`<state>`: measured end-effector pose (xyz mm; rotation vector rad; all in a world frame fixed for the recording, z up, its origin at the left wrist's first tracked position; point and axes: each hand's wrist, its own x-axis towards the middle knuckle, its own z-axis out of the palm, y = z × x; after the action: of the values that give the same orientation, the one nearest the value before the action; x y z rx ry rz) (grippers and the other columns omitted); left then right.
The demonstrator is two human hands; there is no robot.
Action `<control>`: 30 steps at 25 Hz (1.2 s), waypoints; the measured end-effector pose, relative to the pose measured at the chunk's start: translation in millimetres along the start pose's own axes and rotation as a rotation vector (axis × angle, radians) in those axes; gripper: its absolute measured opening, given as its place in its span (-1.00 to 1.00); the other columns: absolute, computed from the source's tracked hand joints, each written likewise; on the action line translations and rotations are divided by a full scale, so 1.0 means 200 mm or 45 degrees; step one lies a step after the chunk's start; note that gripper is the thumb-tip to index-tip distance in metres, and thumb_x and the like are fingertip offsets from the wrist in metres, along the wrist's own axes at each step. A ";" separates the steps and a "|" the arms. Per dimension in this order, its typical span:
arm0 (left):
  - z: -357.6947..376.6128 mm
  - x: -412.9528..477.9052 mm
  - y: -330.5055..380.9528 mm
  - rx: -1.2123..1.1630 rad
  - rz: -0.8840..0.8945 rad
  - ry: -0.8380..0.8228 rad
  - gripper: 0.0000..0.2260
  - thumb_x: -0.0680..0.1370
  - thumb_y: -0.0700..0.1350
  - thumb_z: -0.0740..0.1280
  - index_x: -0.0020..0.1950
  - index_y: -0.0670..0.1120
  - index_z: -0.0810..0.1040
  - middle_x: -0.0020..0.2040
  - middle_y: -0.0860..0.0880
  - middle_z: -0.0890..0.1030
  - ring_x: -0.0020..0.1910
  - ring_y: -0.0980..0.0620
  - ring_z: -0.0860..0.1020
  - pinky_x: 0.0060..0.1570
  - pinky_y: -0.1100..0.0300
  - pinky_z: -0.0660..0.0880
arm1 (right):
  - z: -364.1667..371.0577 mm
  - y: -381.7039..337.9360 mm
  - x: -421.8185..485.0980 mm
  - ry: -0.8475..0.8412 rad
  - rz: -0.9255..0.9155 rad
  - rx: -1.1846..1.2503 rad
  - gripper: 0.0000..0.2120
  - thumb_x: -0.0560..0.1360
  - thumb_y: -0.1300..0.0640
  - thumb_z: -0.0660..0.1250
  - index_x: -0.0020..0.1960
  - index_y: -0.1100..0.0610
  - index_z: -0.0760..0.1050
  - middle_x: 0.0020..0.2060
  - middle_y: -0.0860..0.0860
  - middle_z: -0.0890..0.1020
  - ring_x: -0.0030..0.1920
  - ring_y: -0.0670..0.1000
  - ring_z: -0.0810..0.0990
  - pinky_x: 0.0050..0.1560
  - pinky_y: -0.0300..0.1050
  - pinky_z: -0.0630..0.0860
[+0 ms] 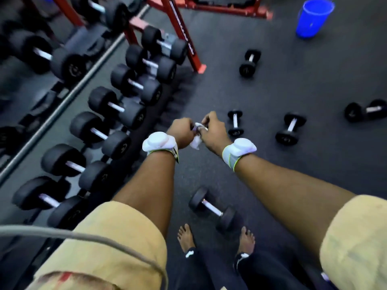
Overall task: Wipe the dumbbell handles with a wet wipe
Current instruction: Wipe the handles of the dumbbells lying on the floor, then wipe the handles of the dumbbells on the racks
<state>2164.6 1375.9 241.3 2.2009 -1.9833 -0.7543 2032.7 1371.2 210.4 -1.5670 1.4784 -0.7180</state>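
Observation:
My left hand [181, 132] and my right hand [213, 130] are held together in front of me, and both pinch a crumpled white wet wipe [196, 139] between them. A black dumbbell with a steel handle [212, 208] lies on the floor just ahead of my bare feet. Three more small dumbbells lie farther out: one [235, 122] right beside my right hand in the view, one [290, 128] to its right, and one [250, 62] farther away. The picture is blurred by motion.
A long rack [62, 105] on the left holds several large black dumbbells in two rows. Red frame legs [188, 45] stand behind it. A blue bucket [313, 17] stands at the far right, and another dumbbell [366, 109] lies at the right edge.

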 end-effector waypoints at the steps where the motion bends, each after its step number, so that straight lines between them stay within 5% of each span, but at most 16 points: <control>1: -0.10 -0.04 0.03 -0.021 0.001 0.051 -0.84 0.56 -0.12 0.34 0.01 -0.20 0.59 0.05 -0.24 0.64 0.08 -0.20 0.57 -0.04 0.11 0.42 | -0.04 -0.10 0.00 0.010 -0.054 -0.007 -0.86 0.49 0.15 0.33 -0.05 0.08 0.35 -0.19 0.12 0.61 -0.15 0.18 0.57 -0.14 -0.02 0.48; 8: -0.58 -0.37 0.07 -0.159 -0.154 0.403 -0.86 0.54 -0.15 0.30 -0.04 -0.22 0.56 0.01 -0.25 0.63 0.05 -0.20 0.57 -0.01 0.07 0.44 | -0.17 -0.64 -0.05 -0.098 -0.447 0.051 -0.88 0.45 0.21 0.40 -0.16 0.11 0.45 -0.29 0.04 0.59 -0.26 0.01 0.49 -0.25 -0.26 0.31; 13: -0.75 -0.67 -0.07 -0.258 -0.376 0.627 -0.79 0.58 -0.09 0.28 0.00 -0.23 0.59 0.04 -0.27 0.63 0.07 -0.21 0.56 -0.04 0.09 0.42 | -0.03 -0.96 -0.17 -0.273 -0.676 0.001 -0.97 0.45 0.24 0.39 -0.12 0.18 0.58 -0.27 0.03 0.62 -0.22 -0.05 0.52 -0.15 -0.28 0.36; 17: -0.87 -0.96 -0.27 -0.323 -0.510 0.817 -0.82 0.58 -0.07 0.30 0.09 -0.15 0.56 0.07 -0.22 0.64 0.09 -0.20 0.56 0.05 0.05 0.49 | 0.19 -1.18 -0.35 -0.425 -0.820 -0.032 -0.82 0.47 0.34 0.25 -0.06 0.19 0.60 -0.14 0.06 0.68 -0.11 -0.05 0.56 -0.03 -0.43 0.37; 21: -0.94 -1.39 -0.52 -0.311 -0.634 0.964 -0.84 0.56 -0.13 0.29 0.10 -0.15 0.55 0.04 -0.24 0.64 0.07 -0.24 0.58 0.06 -0.03 0.52 | 0.51 -1.42 -0.69 -0.575 -0.923 -0.041 -0.82 0.47 0.35 0.20 -0.01 0.22 0.54 -0.10 0.15 0.67 -0.05 0.11 0.59 -0.02 -0.17 0.43; 30: -0.94 -2.58 -1.14 -0.284 -0.952 1.152 -0.88 0.53 -0.16 0.30 0.04 -0.14 0.55 -0.02 -0.23 0.64 -0.03 -0.22 0.57 -0.06 0.04 0.50 | 1.19 -1.81 -1.74 -0.925 -1.053 0.095 -0.87 0.45 0.37 0.26 -0.07 0.21 0.53 -0.19 0.11 0.64 -0.19 0.02 0.52 -0.21 -0.26 0.32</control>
<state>2429.3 1854.8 473.2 2.4515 -0.6342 0.0517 2369.0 1737.8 458.8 -2.0778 0.2484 -0.5259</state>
